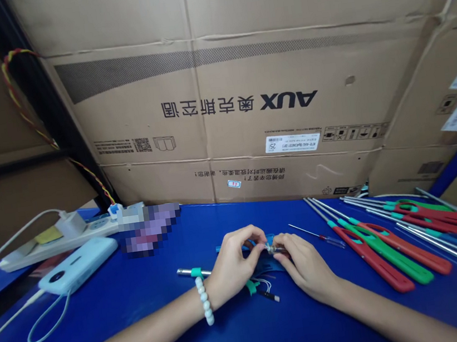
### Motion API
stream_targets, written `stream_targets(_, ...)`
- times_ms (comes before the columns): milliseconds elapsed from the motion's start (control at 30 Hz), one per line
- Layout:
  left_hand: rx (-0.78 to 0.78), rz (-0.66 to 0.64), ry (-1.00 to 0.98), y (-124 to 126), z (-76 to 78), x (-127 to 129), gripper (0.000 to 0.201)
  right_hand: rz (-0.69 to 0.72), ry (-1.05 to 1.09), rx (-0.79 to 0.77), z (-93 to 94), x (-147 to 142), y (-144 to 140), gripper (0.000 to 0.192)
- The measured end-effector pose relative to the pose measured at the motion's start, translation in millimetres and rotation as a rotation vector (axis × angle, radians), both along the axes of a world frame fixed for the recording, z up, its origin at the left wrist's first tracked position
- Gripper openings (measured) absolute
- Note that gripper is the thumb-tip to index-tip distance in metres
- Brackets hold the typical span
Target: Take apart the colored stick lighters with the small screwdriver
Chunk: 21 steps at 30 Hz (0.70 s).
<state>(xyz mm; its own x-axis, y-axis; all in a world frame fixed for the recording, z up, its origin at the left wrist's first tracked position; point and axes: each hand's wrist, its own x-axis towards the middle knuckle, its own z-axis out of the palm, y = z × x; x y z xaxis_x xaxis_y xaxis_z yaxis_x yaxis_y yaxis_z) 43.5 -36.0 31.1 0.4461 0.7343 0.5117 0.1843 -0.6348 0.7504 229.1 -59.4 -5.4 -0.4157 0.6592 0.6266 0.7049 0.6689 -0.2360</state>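
Note:
Both my hands meet over the middle of the blue table, fingertips pinched around a small pale part (269,248) whose kind I cannot make out. My left hand (234,257), below a pale bead bracelet (204,300), closes thumb and fingers on its left side. From the right, my right hand (303,259) pinches it too. Blue plastic pieces (268,266) lie partly hidden beneath the fingers. A metal rod with a green collar (196,272) sticks out to the left of my left hand. Under the hands lie thin white wires with a small black piece (270,296).
A thin screwdriver (319,235) lies right of my right hand. Several metal rods with red, green and orange handles (390,245) fill the right side. At left are a light blue power bank (78,264) with cables and a power strip (97,227). Cardboard (217,83) walls the back.

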Motion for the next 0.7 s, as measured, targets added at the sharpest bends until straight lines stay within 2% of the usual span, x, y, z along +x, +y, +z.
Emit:
stream_targets(133,-0.040,0.000,0.024,-1.5,-0.4,-0.4,0.010,-0.003,-0.025,0.023,0.0,-0.6,-1.0,0.012)
stream_targets(567,-0.083,-0.031,0.044,-1.1,-0.5,-1.8,0.016,0.033,-0.057,-0.082,1.2,0.5,-2.3,0.016)
stream_targets(700,-0.234,-0.057,-0.061,4.1,0.4,-0.7,0.006,0.010,0.003,-0.028,0.5,0.6,-1.8,0.012)
